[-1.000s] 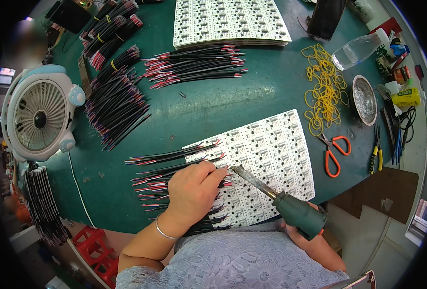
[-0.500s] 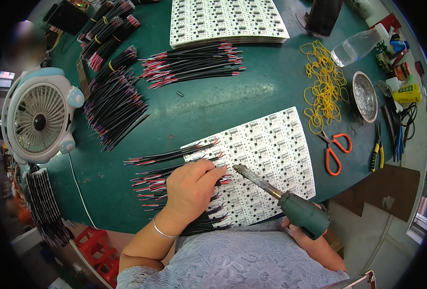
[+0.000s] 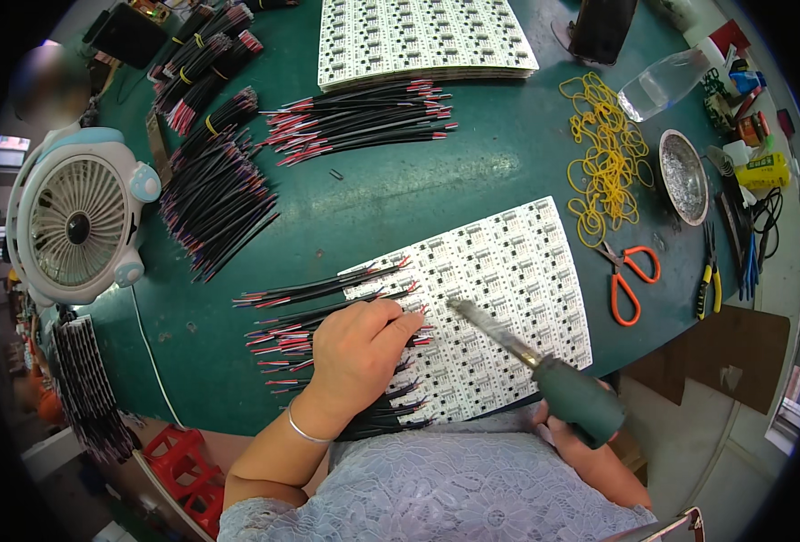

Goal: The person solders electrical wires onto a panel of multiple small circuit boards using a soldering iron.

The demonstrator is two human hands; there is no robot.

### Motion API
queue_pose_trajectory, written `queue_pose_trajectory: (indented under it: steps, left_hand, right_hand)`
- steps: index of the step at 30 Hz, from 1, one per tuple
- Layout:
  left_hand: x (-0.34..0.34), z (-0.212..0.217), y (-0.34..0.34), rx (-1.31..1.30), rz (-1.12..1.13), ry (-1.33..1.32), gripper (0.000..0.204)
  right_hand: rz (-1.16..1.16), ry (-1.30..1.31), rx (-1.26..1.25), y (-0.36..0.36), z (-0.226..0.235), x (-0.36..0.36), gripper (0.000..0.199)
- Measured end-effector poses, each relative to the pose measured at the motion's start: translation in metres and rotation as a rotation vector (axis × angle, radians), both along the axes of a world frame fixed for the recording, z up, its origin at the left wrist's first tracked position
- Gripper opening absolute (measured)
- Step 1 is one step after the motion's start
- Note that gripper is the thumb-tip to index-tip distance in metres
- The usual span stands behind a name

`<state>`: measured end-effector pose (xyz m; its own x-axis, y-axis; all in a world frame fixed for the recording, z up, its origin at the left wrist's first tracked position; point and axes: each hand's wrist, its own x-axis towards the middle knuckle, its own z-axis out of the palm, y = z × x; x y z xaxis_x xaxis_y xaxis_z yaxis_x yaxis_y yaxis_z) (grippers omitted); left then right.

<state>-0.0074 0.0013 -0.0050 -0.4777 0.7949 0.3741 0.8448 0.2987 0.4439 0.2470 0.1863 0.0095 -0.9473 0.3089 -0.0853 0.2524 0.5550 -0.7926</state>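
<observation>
Ideally, our left hand (image 3: 359,348) pinches a cable (image 3: 423,311) steady; our right hand (image 3: 562,435) grips the soldering iron (image 3: 558,381) clear beside it.

R hand (image 3: 566,437) & green-handled soldering iron (image 3: 579,396) shifted slightly right vs. 1 s ago. Iron tip now farther from fingertips of L hand (image 3: 355,348), i.e. wider gap across white PCB sheet (image 3: 531,271) (iron blurred now; sharper in prev. pics).

The circuit sheet (image 3: 514,282) is white, black-patterned — the soldering-iron handle (image 3: 579,397) green.
</observation>
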Motion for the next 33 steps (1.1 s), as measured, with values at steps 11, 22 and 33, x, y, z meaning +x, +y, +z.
queue_pose_trajectory:
  steps: [11, 22, 33]
  left_hand:
    - [0.007, 0.023, -0.013, 0.016, -0.006, -0.061, 0.028]
    - [0.027, 0.016, -0.009, -0.057, 0.039, -0.018, 0.031]
    - [0.024, 0.009, -0.006, -0.109, -0.019, -0.02, 0.031]
  right_hand:
    - [-0.265, 0.135, -0.577, 0.002, -0.001, 0.006, 0.045]
    - [-0.012, 0.114, -0.318, 0.005, 0.003, -0.001, 0.036]
    - [0.03, 0.129, -0.105, -0.001, -0.008, 0.003, 0.036]
